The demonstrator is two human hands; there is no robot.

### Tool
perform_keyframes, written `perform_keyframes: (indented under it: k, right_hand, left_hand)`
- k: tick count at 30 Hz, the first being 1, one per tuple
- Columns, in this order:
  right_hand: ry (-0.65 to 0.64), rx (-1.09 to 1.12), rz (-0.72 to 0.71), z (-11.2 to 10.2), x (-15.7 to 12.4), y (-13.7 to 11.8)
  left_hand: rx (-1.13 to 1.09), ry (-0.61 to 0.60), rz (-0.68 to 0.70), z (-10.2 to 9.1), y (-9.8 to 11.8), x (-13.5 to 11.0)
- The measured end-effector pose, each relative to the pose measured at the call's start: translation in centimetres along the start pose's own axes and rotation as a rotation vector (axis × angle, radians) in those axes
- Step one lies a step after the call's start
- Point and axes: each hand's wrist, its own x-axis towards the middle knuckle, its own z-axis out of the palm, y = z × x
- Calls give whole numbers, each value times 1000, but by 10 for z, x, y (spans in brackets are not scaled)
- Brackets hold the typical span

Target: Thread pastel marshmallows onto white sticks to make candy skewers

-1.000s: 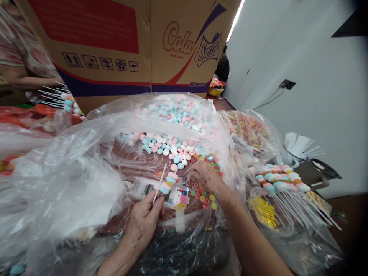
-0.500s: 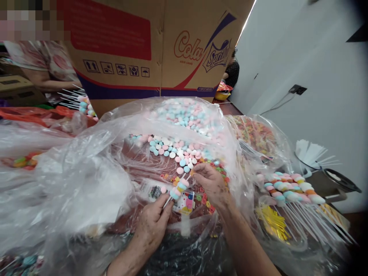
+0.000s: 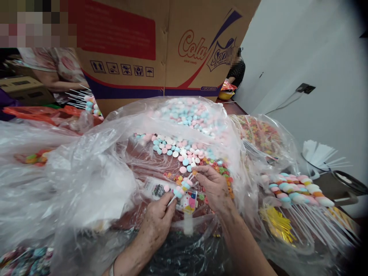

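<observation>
My left hand (image 3: 156,222) pinches a thin white stick threaded with pink, blue and white candies, a candy skewer (image 3: 182,187) that points up and to the right. My right hand (image 3: 214,186) meets the stick's tip with pinched fingers on a small orange ring candy (image 3: 194,173). Both hands hover over an opened clear plastic bag (image 3: 94,168) spread with loose pastel disc candies (image 3: 178,147) and small coloured ring candies (image 3: 222,170).
A big Cola cardboard box (image 3: 161,53) stands behind the bag. Finished skewers (image 3: 296,189) lie piled at the right, near white sticks in a holder (image 3: 319,155). Another person (image 3: 54,69) works at the far left, with more skewers (image 3: 86,100) beside them.
My right hand left the loose ring candies and came to the stick's tip with a ring pinched. The skewer in my left hand tilted further to the right.
</observation>
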Motion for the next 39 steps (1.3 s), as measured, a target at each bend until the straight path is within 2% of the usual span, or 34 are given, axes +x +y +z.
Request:
perform_keyframes:
  k: [5,10,12,14,17,22,24,31,34,37,39]
  right_hand:
    - [-22,-45,-19,-3,-2,4]
    - [-49,-436,-322,-4,-8,3]
    - [-43,-524,-436,-3,-11,1]
    - [-33,-540,-491,-1,-15,0]
    - [-42,-472,-454,2,-19,4]
    - [-10,-189,-174,4,-22,19]
    - [-28,-173,-113,4,-23,19]
    - [-259,-377,-156,-4,-15,-12]
    - [-198,-503,-172,-12,4,-22]
    - [-116,-823,-296,-17,28,-24]
    - [-180,-1102,-352,-18,40,-19]
  left_hand:
    - [13,-16,-10,0,0,0]
    - [23,-20,-20,1,1,2]
    - [15,-12,-27,1,1,2]
    - [5,-5,-29,1,0,2]
    - [-13,-13,-25,1,-1,2]
    - [-36,-15,-39,0,-2,1]
    - [-28,-18,-54,0,-2,2]
    - [-53,-7,-99,-3,-4,2]
    - [-156,4,-117,-3,-6,0]
    - [-261,25,-142,-2,-10,-1]
    - [-297,36,-140,-1,-12,-1]
